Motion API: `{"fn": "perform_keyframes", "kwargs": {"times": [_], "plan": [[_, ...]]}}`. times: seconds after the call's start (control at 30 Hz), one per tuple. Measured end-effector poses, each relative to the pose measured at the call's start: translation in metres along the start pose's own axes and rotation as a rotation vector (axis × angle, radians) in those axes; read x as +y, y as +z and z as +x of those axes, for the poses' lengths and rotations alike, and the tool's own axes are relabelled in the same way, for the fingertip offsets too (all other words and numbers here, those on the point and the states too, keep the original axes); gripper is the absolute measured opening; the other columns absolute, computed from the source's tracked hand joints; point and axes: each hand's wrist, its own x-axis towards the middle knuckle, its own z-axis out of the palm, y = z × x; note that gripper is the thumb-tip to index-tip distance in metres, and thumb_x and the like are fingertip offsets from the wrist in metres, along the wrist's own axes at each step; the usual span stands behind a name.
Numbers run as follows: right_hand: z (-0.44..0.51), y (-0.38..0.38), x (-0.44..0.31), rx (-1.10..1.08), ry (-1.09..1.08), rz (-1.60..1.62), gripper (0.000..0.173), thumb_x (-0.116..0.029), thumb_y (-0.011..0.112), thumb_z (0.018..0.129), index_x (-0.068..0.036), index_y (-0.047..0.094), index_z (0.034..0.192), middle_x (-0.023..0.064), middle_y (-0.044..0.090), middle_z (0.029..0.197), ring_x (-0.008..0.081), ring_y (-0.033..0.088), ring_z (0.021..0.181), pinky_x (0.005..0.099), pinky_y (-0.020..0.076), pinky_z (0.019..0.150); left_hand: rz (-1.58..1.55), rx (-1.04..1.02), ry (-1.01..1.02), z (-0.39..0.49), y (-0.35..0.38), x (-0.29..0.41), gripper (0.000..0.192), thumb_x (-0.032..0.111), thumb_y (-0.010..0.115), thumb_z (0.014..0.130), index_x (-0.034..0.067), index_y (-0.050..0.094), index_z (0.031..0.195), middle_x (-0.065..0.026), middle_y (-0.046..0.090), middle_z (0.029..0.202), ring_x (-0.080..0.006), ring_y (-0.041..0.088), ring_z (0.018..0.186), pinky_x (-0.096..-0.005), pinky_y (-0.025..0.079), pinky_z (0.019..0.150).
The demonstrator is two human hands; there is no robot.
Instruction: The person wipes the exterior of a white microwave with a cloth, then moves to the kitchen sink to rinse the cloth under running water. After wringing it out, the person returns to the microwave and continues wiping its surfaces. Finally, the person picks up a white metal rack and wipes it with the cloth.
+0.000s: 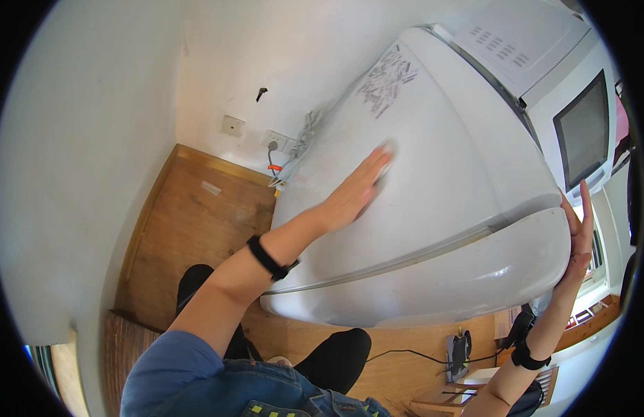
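Observation:
A white refrigerator (431, 140) fills the middle, its side panel facing me and its door (405, 292) along the lower edge. My left hand (356, 190) lies flat on the side panel, pressing a small white cloth (385, 168) under its blurred fingers; the cloth is mostly hidden. On the same panel, farther up, is a patch of dark printed marks or residue (387, 81). At the right, my right hand (577, 240) rests against the door's rounded outer end, fingers spread and one finger raised; part of the palm is hidden behind the door.
A white microwave oven (583, 130) stands on top of the refrigerator. Wall sockets (274, 139) with a plug and bundled cables (306, 135) are behind it. A black cord (421, 353) crosses the wooden floor (197, 219) towards a grey device (458, 357) and a wooden chair (442, 404).

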Motion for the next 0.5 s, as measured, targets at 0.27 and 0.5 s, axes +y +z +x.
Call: {"fn": "perform_keyframes", "kwargs": {"times": [0.27,0.5], "plan": [[0.001,-0.001,0.000,-0.026,-0.057,-0.005,0.107,-0.088,0.026,0.069,-0.015,0.018,0.146,0.0101,0.055,0.128,0.0240,0.055,0.116,0.0469,0.0439,0.098,-0.037,-0.078,-0.044,-0.092,0.021,0.015,0.078,0.060,0.017,0.093,0.002,0.020,0.144,-0.0179,0.009,0.153,-0.0310,0.005,0.142,-0.0403,0.005,0.114],[0.001,0.000,-0.002,-0.028,-0.024,0.023,0.107,-0.087,0.028,0.068,-0.015,0.017,0.147,0.0103,0.055,0.128,0.0244,0.054,0.117,0.0490,0.0444,0.096,-0.132,0.084,-0.410,-0.016,-0.020,-0.074,0.074,0.057,0.019,0.095,0.002,0.020,0.145,-0.0151,0.011,0.153,-0.0272,0.005,0.142,-0.0368,0.003,0.114]]}}
